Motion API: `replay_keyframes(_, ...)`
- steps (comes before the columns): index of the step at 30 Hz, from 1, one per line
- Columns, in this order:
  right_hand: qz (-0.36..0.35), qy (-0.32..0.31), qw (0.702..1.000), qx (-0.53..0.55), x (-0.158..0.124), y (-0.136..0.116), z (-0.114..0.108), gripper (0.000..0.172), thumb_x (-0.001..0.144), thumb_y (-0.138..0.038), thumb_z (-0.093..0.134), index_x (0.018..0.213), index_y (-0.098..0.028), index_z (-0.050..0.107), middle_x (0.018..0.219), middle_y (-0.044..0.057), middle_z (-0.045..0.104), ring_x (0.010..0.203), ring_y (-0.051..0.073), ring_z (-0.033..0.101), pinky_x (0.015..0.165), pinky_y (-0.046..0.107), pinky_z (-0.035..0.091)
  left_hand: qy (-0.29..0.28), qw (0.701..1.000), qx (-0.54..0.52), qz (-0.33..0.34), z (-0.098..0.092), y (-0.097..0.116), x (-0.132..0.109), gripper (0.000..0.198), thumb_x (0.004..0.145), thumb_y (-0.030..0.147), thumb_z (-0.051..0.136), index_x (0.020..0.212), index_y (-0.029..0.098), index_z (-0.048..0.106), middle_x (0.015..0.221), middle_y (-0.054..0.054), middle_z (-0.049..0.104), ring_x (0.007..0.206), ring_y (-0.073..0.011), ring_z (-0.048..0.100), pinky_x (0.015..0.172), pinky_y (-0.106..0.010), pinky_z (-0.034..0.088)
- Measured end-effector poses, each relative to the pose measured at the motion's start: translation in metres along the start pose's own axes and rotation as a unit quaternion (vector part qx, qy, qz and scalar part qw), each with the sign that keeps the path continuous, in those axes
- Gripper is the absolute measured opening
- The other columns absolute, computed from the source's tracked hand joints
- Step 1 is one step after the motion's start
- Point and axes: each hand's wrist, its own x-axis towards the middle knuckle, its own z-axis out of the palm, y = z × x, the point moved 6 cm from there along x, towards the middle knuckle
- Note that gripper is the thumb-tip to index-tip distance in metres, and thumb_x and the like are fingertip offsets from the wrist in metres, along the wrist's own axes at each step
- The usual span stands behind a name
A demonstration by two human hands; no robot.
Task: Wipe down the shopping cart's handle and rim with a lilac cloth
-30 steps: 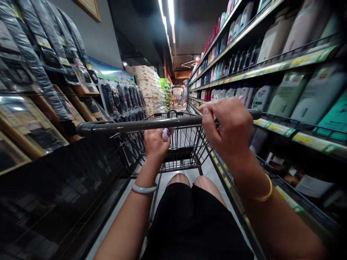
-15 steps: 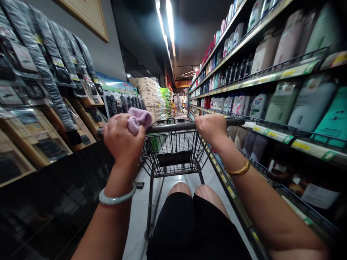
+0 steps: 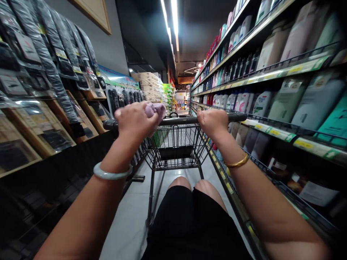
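Observation:
A black wire shopping cart (image 3: 176,144) stands in the aisle in front of me. My left hand (image 3: 134,121) is closed on the left part of its handle bar (image 3: 179,120) and also clutches a small crumpled purple cloth (image 3: 155,109). A pale green bangle sits on that wrist. On the right part of the same bar, my right hand (image 3: 213,121) is wrapped tight. Its wrist carries a gold bangle. My knees and black shorts show below the cart.
Shelves of shampoo and lotion bottles (image 3: 271,97) line the right side close by. On the left hang packaged goods (image 3: 48,65) above wooden racks. The pale tiled aisle (image 3: 130,224) runs ahead to stacked boxes (image 3: 149,88) and a far lit area.
My left hand rose from under the bar onto its left part with the purple cloth. My right hand slid inward along the bar, and the cart has moved further from me.

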Motion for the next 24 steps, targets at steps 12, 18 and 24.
replay_keyframes(12,0.036,-0.001,0.999,-0.014,0.001,-0.004,0.003,0.062,0.104,-0.037,0.027,0.093,-0.010,0.081,0.094,0.017,0.080,0.084,0.026,0.071,0.066,0.034,0.026,-0.002,0.985,-0.038,0.167,0.045,0.090,-0.016,0.028,0.089,0.038,0.058,0.107,0.019,0.069,0.104,-0.011,0.072,0.095,-0.0271,0.064,0.081,-0.038,0.046)
replay_keyframes(18,0.006,0.010,1.000,-0.011,-0.001,-0.007,0.000,0.063,0.104,-0.039,0.025,0.092,-0.012,0.081,0.093,0.015,0.080,0.081,0.025,0.069,0.065,0.035,0.024,-0.020,0.982,-0.108,0.156,0.037,0.054,-0.011,0.032,0.093,0.049,0.058,0.106,0.022,0.070,0.100,-0.008,0.072,0.088,-0.0224,0.063,0.075,-0.033,0.045)
replay_keyframes(24,0.003,0.017,1.000,0.016,-0.002,-0.022,-0.003,0.065,0.104,-0.039,0.022,0.094,-0.012,0.081,0.093,0.016,0.079,0.080,0.024,0.067,0.069,0.035,0.027,0.048,0.995,-0.083,0.039,0.022,-0.002,-0.021,0.030,0.092,0.045,0.062,0.109,0.020,0.067,0.104,-0.008,0.070,0.096,-0.0243,0.061,0.089,-0.040,0.045)
